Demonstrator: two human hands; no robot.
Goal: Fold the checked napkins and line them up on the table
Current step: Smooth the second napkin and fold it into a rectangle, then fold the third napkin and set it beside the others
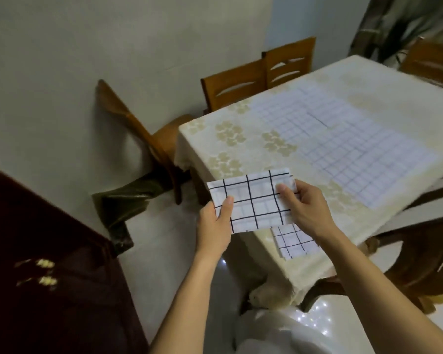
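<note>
A folded white napkin with black checks is held in the air over the near corner of the table. My left hand pinches its lower left edge, thumb on top. My right hand grips its right end, thumb on the cloth. Below the hands a second folded checked napkin lies on the table near its edge. Further back, several checked napkins lie flat in a row along the table; they are blurred.
The table wears a cream cloth with a flower pattern. Wooden chairs stand at its far side, one more by the wall, another at the near right. A dark red cloth fills the lower left.
</note>
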